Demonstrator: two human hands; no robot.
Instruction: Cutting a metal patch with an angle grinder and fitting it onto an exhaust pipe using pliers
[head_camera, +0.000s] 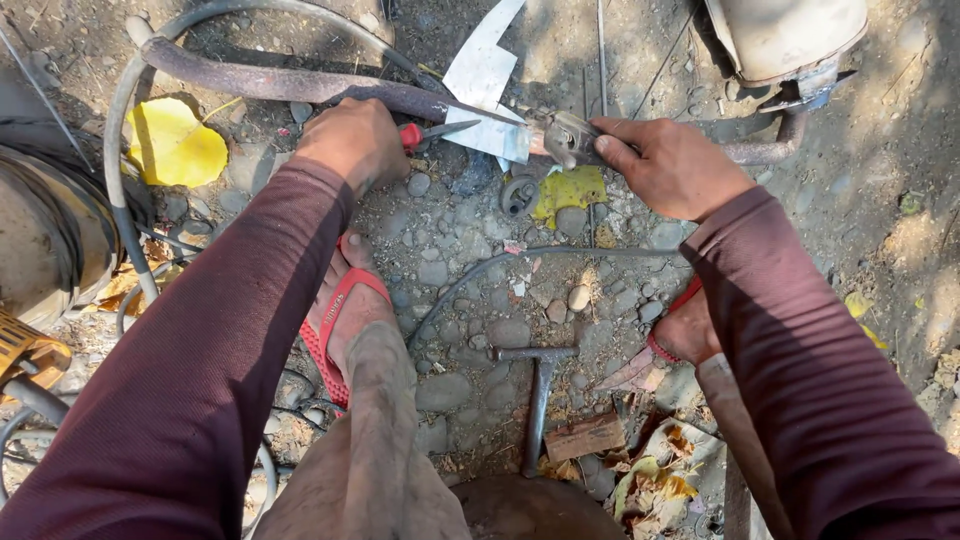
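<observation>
Hands at a rusty pipe on stony ground.
Our left hand (352, 142) has its fingers closed on a red-handled tool (432, 131); our right hand (668, 165) grips the metal clamp (566, 137) on the pipe (290, 83), by a sheet-metal scrap (487, 92). Below lie a hammer (537, 390), yellow leaf (172, 143), hose (120, 190).
</observation>
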